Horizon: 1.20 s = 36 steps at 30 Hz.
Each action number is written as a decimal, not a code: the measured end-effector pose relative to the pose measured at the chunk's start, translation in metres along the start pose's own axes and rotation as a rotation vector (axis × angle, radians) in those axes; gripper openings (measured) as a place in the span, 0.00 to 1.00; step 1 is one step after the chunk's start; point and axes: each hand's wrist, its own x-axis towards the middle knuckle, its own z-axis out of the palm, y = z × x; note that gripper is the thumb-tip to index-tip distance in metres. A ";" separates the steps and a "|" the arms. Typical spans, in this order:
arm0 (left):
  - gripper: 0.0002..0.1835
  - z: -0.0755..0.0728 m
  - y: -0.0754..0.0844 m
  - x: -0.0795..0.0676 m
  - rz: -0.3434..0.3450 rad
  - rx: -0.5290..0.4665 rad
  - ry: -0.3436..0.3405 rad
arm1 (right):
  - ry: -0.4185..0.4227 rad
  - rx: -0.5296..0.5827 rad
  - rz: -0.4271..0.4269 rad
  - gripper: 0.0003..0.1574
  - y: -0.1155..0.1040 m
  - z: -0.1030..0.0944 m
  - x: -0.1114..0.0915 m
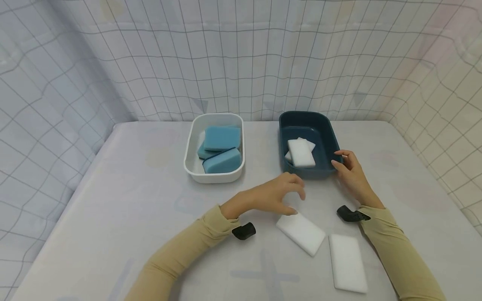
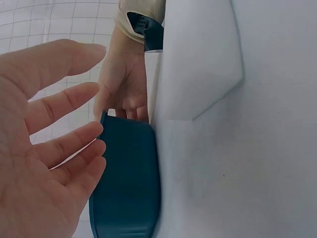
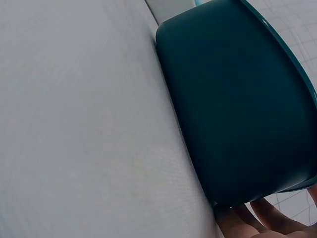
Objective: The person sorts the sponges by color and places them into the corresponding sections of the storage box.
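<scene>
My right hand [image 1: 353,177] holds the dark teal bin [image 1: 310,172] at its right front corner. Along the outside of that bin lie its fingers [image 3: 270,218] in the right wrist view. Inside the bin are white sponges [image 1: 301,153], one crossed over another. My left hand [image 1: 276,194] is in front of the bin, fingers spread and loosely bent, with nothing between them. A white sponge [image 1: 302,234] lies flat just below the left thumb; whether they touch I cannot tell. Another white sponge [image 1: 348,263] lies nearer, to the right. The left wrist view shows the left palm [image 2: 34,153] beside the bin.
To the left of the teal bin stands a white bin [image 1: 216,178] with several blue sponges [image 1: 223,138]. Both bins are near the far edge of the white-covered table [image 1: 150,184]. Grid-patterned curtains [image 1: 226,54] enclose the back and sides.
</scene>
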 end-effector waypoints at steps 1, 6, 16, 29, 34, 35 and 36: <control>0.18 0.001 0.000 -0.001 0.000 0.003 -0.021 | 0.003 0.001 0.003 0.15 0.000 0.000 0.000; 0.19 0.004 0.002 -0.005 -0.003 0.003 -0.095 | 0.005 -0.006 0.012 0.15 -0.002 0.000 -0.001; 0.20 0.008 0.003 -0.007 -0.024 0.034 -0.182 | -0.009 0.021 0.015 0.16 -0.004 0.000 -0.001; 0.22 0.014 0.001 -0.009 -0.036 0.037 -0.256 | -0.010 0.027 0.003 0.15 -0.003 0.000 -0.001; 0.22 0.018 0.003 -0.007 -0.048 0.087 -0.273 | -0.006 0.028 -0.003 0.15 -0.002 0.001 0.000; 0.22 0.018 0.004 -0.007 -0.050 0.104 -0.278 | -0.003 0.029 -0.005 0.15 -0.001 0.001 0.000; 0.22 0.018 0.005 -0.006 -0.048 0.121 -0.281 | -0.002 0.032 -0.005 0.15 -0.001 0.001 0.000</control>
